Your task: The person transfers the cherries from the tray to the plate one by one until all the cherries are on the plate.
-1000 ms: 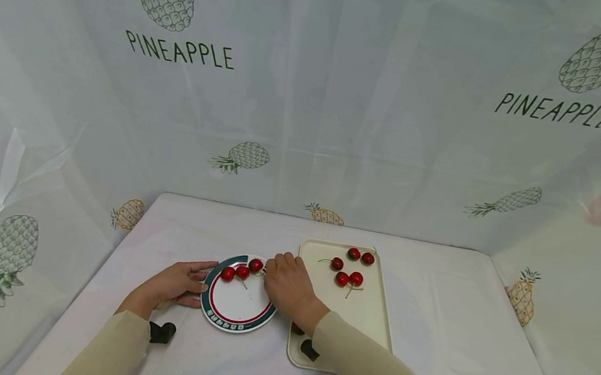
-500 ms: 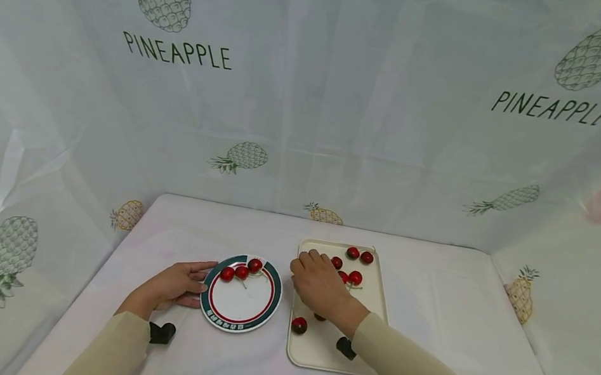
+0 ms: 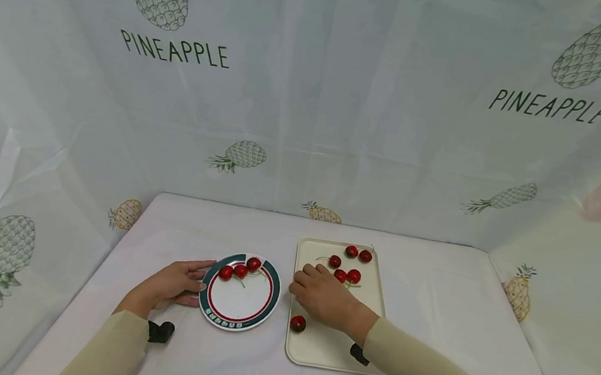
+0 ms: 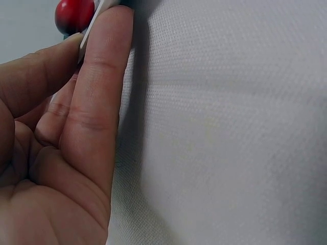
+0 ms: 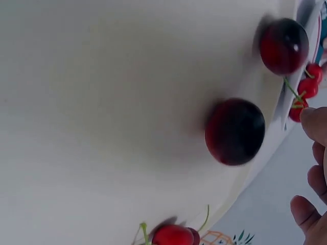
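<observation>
My left hand (image 3: pixel 171 285) holds the left rim of a round white plate (image 3: pixel 237 307) with a dark green and red border. In the left wrist view the thumb (image 4: pixel 46 71) lies on one side of the rim and a finger on the other. Several cherries (image 3: pixel 240 271) sit at the plate's far side. My right hand (image 3: pixel 328 297) hovers over the left part of a cream tray (image 3: pixel 334 356), fingers loosely bent. Beneath it are two dark cherries (image 5: pixel 235 131); one's stem overlaps a fingertip in the right wrist view. The hand hides one of them in the head view.
More cherries with stems (image 3: pixel 354 276) lie in the far half of the tray, to the right of the plate. A white cloth (image 3: pixel 449 317) covers the table, and a pineapple-print curtain (image 3: pixel 301 98) stands behind it.
My right hand has moved right from the plate's edge to over the tray, then dropped slightly toward the near side. The left hand stays at the plate's rim.
</observation>
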Tool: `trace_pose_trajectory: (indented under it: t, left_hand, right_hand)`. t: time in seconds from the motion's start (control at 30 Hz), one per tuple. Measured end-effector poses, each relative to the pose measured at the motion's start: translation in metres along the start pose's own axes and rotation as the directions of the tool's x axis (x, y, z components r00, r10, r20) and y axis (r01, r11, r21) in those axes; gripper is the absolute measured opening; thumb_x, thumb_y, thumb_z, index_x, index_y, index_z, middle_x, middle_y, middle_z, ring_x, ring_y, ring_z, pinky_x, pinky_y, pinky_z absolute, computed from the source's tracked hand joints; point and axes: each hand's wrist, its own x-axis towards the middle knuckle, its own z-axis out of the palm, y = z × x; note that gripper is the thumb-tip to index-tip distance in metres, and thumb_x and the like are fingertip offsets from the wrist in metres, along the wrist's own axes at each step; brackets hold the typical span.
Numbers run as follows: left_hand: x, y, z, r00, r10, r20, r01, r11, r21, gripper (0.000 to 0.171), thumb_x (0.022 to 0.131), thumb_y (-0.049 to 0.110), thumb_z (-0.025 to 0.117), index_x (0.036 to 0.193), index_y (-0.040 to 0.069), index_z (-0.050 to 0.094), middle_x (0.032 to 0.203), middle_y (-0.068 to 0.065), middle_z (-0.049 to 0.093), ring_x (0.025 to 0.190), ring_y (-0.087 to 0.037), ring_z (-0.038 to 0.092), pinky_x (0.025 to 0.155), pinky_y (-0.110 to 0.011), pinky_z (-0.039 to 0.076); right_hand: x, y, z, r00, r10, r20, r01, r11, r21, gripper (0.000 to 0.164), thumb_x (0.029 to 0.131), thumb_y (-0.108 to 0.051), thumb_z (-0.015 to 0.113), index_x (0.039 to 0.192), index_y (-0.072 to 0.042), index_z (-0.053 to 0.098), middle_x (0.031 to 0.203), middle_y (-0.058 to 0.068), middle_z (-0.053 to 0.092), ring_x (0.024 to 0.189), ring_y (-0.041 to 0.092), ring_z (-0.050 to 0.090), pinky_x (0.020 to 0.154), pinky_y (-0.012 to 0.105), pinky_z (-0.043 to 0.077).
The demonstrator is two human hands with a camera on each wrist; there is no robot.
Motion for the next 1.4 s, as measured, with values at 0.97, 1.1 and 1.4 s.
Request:
trace_pose_trajectory:
  t: [0.97,1.1,1.4]
  left_hand:
    - [0.0,0.004,0.002,1.0,-0.013,-0.006,0.013,1.0,0.011,0.065,0.099,-0.004,0.066,0.159,0.014,0.048,0.157,-0.023,0.051,0.096,-0.025,0.077,0.083,-0.043,0.067]
    - [-0.001,0.003,0.002,1.0,-0.008,-0.013,0.008,1.0,0.007,0.064,0.099,-0.005,0.065,0.158,0.013,0.049,0.157,-0.023,0.053,0.096,-0.026,0.077,0.082,-0.043,0.067]
    - [0.001,0.0,0.001,1.0,-0.01,-0.013,0.01,1.0,-0.012,0.064,0.098,-0.006,0.065,0.158,0.014,0.051,0.155,-0.022,0.055,0.095,-0.026,0.077,0.081,-0.044,0.067]
  right_hand:
    - [-0.025,0.013,0.009,0.997,-0.002,0.071,0.009,0.996,-0.091,0.012,0.1,-0.026,0.065,0.096,-0.017,0.06,0.087,-0.004,0.054,0.088,0.018,0.047,0.079,0.03,0.044]
    - [-0.03,0.016,0.009,0.998,0.024,0.066,-0.019,0.996,-0.084,0.017,0.102,-0.028,0.063,0.094,-0.016,0.056,0.083,-0.003,0.048,0.087,0.018,0.045,0.083,0.03,0.045]
    - [-0.033,0.021,0.007,0.995,0.094,0.025,-0.094,0.996,-0.003,0.019,0.106,-0.028,0.055,0.092,-0.016,0.053,0.081,-0.003,0.04,0.082,0.017,0.039,0.079,0.029,0.038]
